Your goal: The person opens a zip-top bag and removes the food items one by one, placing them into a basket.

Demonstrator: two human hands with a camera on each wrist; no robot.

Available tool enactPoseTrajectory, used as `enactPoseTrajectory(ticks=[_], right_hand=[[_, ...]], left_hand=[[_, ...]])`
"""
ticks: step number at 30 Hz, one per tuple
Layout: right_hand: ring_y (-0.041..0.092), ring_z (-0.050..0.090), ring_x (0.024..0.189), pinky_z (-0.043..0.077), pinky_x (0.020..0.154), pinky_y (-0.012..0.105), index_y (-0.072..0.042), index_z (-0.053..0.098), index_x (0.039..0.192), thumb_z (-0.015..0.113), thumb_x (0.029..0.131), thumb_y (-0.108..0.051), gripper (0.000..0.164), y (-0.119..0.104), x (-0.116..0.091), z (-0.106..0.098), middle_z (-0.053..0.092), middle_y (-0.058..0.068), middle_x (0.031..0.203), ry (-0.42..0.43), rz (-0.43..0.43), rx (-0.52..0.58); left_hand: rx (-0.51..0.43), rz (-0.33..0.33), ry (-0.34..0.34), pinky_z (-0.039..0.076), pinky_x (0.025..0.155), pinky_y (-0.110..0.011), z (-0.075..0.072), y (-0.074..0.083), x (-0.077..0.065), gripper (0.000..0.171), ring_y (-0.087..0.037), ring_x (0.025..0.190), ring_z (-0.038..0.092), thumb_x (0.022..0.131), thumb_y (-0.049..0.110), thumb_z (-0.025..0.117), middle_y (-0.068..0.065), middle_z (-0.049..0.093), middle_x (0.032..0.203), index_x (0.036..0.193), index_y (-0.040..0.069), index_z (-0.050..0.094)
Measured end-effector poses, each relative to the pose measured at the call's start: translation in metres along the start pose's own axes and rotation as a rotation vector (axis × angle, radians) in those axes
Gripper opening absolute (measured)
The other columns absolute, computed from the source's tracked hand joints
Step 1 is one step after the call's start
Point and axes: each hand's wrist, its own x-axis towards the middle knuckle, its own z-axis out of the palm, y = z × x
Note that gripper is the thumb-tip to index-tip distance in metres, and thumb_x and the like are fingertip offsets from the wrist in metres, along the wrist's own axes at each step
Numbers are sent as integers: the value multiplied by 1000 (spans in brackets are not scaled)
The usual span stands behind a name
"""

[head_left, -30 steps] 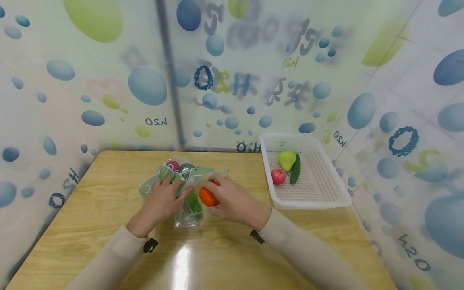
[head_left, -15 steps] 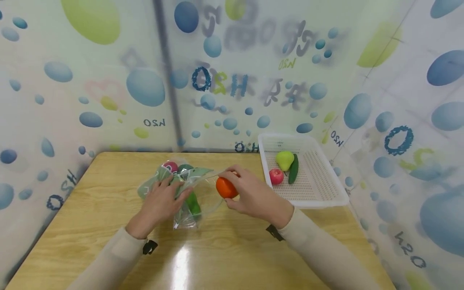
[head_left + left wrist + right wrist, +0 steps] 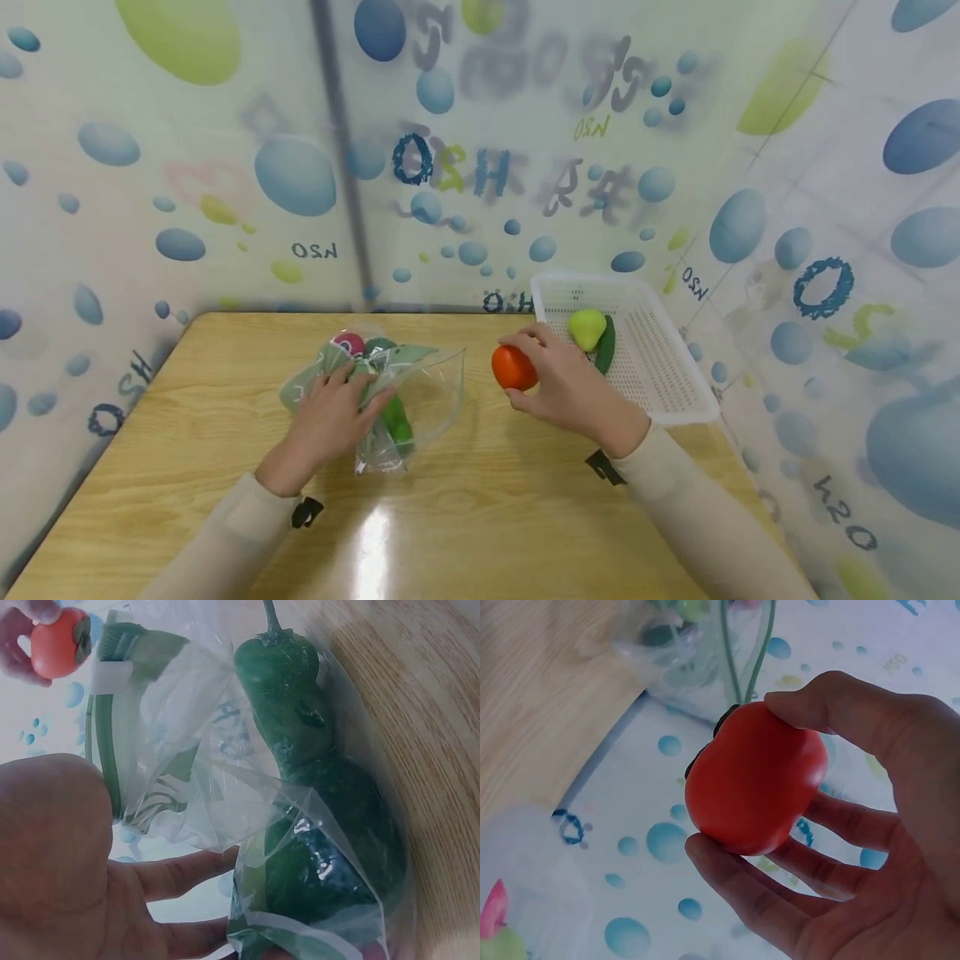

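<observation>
My right hand (image 3: 566, 383) holds an orange-red persimmon (image 3: 513, 367) between thumb and fingers, above the table just left of the white basket. Its dark calyx (image 3: 81, 634) shows in the left wrist view. My left hand (image 3: 327, 417) rests on a clear zip bag (image 3: 442, 400) with green print, thumb spread from the fingers. The bag's mouth gapes toward the right. Inside it lie a green pepper (image 3: 397, 421), a pinkish-red round thing (image 3: 350, 342) and a dark green rounded thing (image 3: 380, 352). In the left wrist view, straight fingers (image 3: 187, 874) touch the bag's film.
The white perforated basket (image 3: 693, 404) stands at the table's right rear, holding a green pear (image 3: 587, 327) and a cucumber (image 3: 606, 348). A pink apple (image 3: 493, 911) shows in the right wrist view. Patterned walls rise behind the wooden table (image 3: 450, 517) and beside it.
My right hand has drawn the persimmon away from the bag's mouth, rightward toward the basket, and now covers the apple in the head view. My left hand has stayed on the bag.
</observation>
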Motion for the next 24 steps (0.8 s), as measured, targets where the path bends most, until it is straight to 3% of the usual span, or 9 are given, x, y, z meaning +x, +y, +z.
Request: enactPoseTrajectory(ticks=[5, 12, 24], right_hand=[[36, 78, 116, 73, 100, 49, -4, 68, 153, 97, 95, -18, 67, 21, 2, -5, 69, 22, 145, -28, 83, -13], [42, 75, 117, 70, 102, 59, -2, 66, 153, 93, 97, -18, 65, 66, 7, -16, 68, 25, 144, -77, 262, -38], [42, 69, 116, 69, 104, 56, 5, 66, 147, 93, 97, -21, 63, 123, 16, -25, 70, 28, 134, -189, 401, -70]], left_hand=[[2, 6, 3, 33, 123, -95, -1, -2, 1, 71, -76, 160, 37, 123, 59, 50, -42, 40, 179, 163, 2, 65], [-6, 22, 10, 34, 126, -92, -1, -5, 3, 68, -75, 160, 40, 121, 55, 56, -42, 43, 178, 162, 1, 65], [4, 29, 6, 43, 119, -92, -4, -10, 2, 69, -77, 153, 46, 115, 50, 71, -44, 44, 175, 162, 1, 64]])
